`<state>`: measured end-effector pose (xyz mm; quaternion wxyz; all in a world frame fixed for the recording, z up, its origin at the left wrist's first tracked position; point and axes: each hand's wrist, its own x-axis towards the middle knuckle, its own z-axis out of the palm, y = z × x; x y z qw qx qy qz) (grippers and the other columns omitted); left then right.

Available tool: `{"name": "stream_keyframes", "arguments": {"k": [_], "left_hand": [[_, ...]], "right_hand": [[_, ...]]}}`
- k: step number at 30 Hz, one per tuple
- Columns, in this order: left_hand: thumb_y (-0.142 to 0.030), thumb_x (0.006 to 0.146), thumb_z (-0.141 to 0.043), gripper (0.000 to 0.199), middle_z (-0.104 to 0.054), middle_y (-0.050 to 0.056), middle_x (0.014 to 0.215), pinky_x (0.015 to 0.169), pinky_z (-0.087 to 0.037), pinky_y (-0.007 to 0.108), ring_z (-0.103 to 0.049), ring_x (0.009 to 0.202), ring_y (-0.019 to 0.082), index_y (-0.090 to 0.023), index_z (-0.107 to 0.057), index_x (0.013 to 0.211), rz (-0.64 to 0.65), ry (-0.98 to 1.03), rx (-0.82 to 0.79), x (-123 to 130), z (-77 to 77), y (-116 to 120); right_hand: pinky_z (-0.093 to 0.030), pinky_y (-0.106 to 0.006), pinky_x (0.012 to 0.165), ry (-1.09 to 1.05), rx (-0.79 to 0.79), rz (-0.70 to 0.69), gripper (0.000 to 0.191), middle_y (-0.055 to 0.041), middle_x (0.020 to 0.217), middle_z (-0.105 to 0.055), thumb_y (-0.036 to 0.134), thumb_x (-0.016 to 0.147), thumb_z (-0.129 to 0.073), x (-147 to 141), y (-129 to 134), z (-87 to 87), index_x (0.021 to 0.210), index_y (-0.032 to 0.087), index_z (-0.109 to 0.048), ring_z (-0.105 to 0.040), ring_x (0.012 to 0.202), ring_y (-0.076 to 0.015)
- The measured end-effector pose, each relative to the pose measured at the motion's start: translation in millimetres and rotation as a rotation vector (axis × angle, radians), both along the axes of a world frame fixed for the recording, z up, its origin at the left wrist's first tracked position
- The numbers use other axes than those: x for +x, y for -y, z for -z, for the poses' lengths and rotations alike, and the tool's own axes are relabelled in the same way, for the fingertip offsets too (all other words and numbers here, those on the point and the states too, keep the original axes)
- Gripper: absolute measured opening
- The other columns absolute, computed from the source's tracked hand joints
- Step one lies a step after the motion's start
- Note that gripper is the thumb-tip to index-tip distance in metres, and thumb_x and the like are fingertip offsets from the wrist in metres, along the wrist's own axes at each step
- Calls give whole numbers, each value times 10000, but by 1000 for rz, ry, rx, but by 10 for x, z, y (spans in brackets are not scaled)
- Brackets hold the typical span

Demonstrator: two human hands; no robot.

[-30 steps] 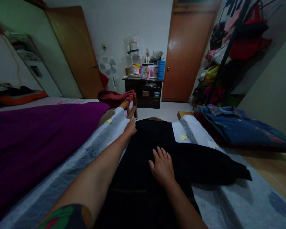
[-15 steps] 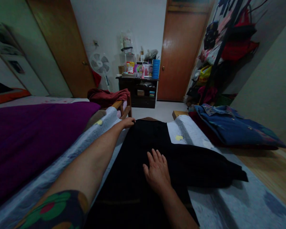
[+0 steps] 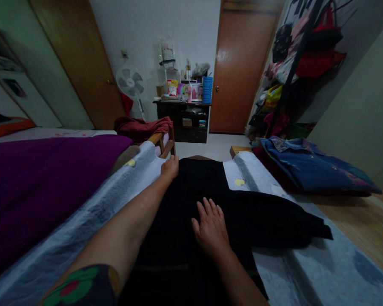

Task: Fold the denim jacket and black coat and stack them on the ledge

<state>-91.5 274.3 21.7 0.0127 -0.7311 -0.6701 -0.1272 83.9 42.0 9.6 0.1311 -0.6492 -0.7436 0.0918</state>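
A black garment [image 3: 204, 182] lies spread over a pale patterned cloth [image 3: 306, 272], one sleeve stretched out to the right. My left hand [image 3: 170, 166] is closed at the garment's upper left edge, its fingers gripping the black fabric there. Flat on the middle of the garment rests my right hand [image 3: 211, 227], palm down with the fingers apart, holding nothing.
On the right a folded denim shirt [image 3: 315, 165] lies on dark red cloth over a wooden surface [image 3: 354, 210]. A purple cover [image 3: 51, 178] spreads at the left. Dark red cloth [image 3: 142, 129] hangs over a wooden frame beyond my left hand.
My left hand has turned and shifted slightly left and down, with its fingers now curled at the garment's edge. My right hand has stayed in place on the garment.
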Motion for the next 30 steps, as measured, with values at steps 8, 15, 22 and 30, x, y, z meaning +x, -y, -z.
{"name": "stream_keyframes", "arguments": {"k": [8,15,22,30], "left_hand": [[-183,911,-314,373,-601,98,1250,1011,-392,310,-532,1183,187,-157,-523,1219,131,105,34,16,111,424],[-589,905,-294,752,-248,200,1533,1123,-225,435,-189,1424,326,-57,-297,1436,145,40,-124,204,406,536],[-707,864,-213,868,-254,231,1521,1106,-241,446,-228,1413,322,-57,-310,1431,74,7,-120,182,377,392],[-738,840,-190,872,-258,214,1525,1085,-252,488,-247,1401,351,-143,-257,1474,-28,33,-176,226,307,330]], "right_hand": [[-145,-435,1133,-4,10,5,555,-82,1516,-328,434,907,-393,-7,-3,-21,1409,199,-433,-233,1408,-266],[-140,-432,1134,-14,15,3,560,-81,1517,-328,432,908,-386,2,10,-19,1413,194,-427,-231,1408,-262],[-134,-436,1135,-17,8,6,563,-76,1518,-326,442,904,-391,-3,-2,-13,1412,203,-427,-227,1410,-262],[-137,-434,1136,-29,19,1,561,-81,1516,-330,444,907,-388,2,7,-18,1411,201,-426,-223,1412,-256]]}}
